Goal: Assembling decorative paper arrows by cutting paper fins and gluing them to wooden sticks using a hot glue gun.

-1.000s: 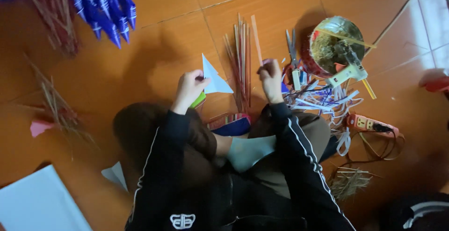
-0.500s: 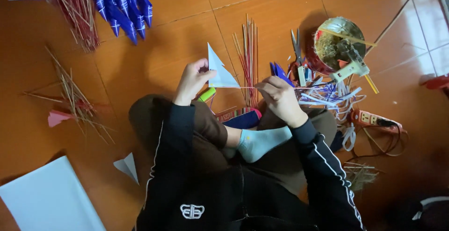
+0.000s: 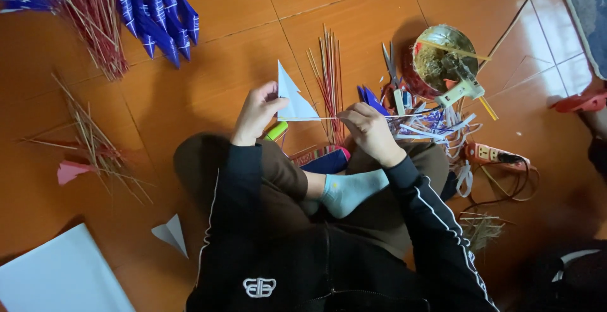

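A: Paper triangle [image 3: 293, 99], white, stood upright between both hands above the person's crossed legs, over the orange tiled floor [image 3: 240, 8]. Largest items first: white sheet [image 3: 60, 277] at lower left; heap of finished blue flags [image 3: 158, 18] on red sticks at upper left; round gold-and-red bowl [image 3: 441, 59] at upper right, glue gun [image 3: 463, 89] lying across its rim.

B: And the hands?

A: Left hand [image 3: 254, 113] was closed on the triangle's left edge, thumb over the paper. Right hand [image 3: 368, 130] was pinched shut on a thin pale stick [image 3: 319, 118], which ran level along the triangle's bottom edge, touching it.

B: Which step, by your reading?

A: Fitting stick to paper edge, I judged; no glue visible on either, too fine to tell. The next move would call for keeping stick and edge aligned while fixing them.

B: Smaller things?

A: Bundle of loose red sticks [image 3: 329, 78] just beyond the hands, scissors [image 3: 391, 65] beside the bowl, green marker [image 3: 275, 131] under the left wrist.
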